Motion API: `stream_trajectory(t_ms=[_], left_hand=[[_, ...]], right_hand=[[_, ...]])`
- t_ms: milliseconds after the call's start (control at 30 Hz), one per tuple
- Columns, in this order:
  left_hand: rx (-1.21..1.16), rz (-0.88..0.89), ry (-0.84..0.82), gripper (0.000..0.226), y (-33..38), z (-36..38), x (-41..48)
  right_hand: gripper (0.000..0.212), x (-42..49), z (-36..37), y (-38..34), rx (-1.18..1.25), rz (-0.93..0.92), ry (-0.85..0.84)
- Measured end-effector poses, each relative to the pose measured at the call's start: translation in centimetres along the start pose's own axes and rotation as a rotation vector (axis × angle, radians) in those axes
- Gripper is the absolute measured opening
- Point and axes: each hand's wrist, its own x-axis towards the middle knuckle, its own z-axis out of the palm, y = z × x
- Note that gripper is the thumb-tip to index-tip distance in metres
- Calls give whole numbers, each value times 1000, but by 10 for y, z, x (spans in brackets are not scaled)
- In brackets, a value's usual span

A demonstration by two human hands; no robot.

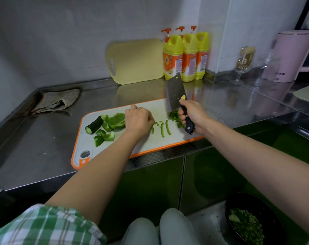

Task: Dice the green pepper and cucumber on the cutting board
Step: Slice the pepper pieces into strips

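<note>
Shiny steel counter (44, 138) runs in front of you, with green cupboard doors under it.

Close to your knees, low on the right, sits a black bowl (256, 202) with chopped green bits (245, 225) in it.

Next comes the cutting board (178, 133), white with an orange edge. You are in the middle of the pepper job. Your left hand (138, 119) is on the board with its fingers bent and the tips down by a few thin pepper strips (165, 128). I cannot tell if it pinches them or only touches them. Your right hand (194, 114) is wrapped tight round the black handle of the cleaver (175, 92). The blade is lifted, and a small pile of diced pepper (174, 115) lies just under it.

I think the next move is to line the strips up side by side, hold them flat, and chop across them. Keep your fingertips tucked back from the blade.

Left of your hand wait big pepper pieces (116, 120) and the cucumber (94, 124), not cut small yet. So there is a lot left to do.

Farther back you see a cloth (56, 100), a yellow board (136, 61) leaning on the wall, three soap bottles (185, 55), a glass (243, 62) and a pink kettle (293, 55).
</note>
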Motion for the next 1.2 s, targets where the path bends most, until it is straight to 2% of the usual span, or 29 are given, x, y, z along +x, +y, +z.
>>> stream_trajectory(t_ms=[100, 167, 300, 367, 467, 567, 667, 833, 933, 1033, 1100, 1200], left_hand=[[74, -16, 35, 27, -3, 4, -1], [78, -74, 82, 26, -9, 5, -4], [-10, -137, 24, 15, -22, 0, -11], [-88, -161, 37, 20, -22, -2, -13], [-142, -134, 79, 20, -10, -6, -16], [-58, -92, -22, 31, 1, -8, -17], [-11, -96, -60, 26, 2, -9, -14], [63, -116, 5, 20, -10, -11, -15], [-51, -77, 62, 24, 0, -9, -18], [-95, -56, -62, 41, 21, -8, -19], [-94, -88, -157, 41, 28, -8, -16], [-146, -137, -213, 37, 26, -6, -11]], right_hand=[[15, -3, 1, 0, 7, 2, -22], [15, -4, 2, -1, 7, -3, -29], [15, -2, 7, 2, -5, -5, -30], [15, -1, 9, 4, -11, -5, -34], [12, -3, 11, 5, -31, -12, -47], [15, -5, 11, 5, -30, -18, -47], [15, -6, 9, 2, -20, -10, -39], [12, -9, 5, 1, -12, 1, -37], [14, -9, 7, -1, -1, 2, -33], [14, -9, 8, -1, -3, -5, -33], [13, -9, 7, -1, -9, -8, -36], [9, -8, 6, 1, -23, -3, -32]])
